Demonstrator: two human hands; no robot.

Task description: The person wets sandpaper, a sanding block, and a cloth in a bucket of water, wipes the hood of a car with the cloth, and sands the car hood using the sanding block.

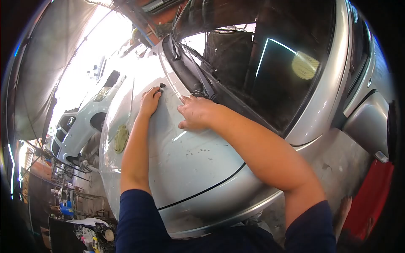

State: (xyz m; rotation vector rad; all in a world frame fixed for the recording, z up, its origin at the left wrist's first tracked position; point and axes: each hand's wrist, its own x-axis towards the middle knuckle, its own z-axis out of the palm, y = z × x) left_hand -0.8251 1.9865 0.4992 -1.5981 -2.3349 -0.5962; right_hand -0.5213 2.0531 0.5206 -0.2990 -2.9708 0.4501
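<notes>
Garage clutter behind, silver hood up front | left hand half-curled at small black piece on it, can't tell if gripped | right hand loosely spread, looks empty | specks, if gritty, could scratch under a dragging palm imo

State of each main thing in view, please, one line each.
Hood: closed, with small dark marks on its surface.
Left hand: at the small black piece, grip unclear.
Right hand: spread on the hood.
Green cloth: crumpled, lying on the hood.
Windshield: in place, showing reflections.
Wiper: lowered, beside the windshield.
</notes>
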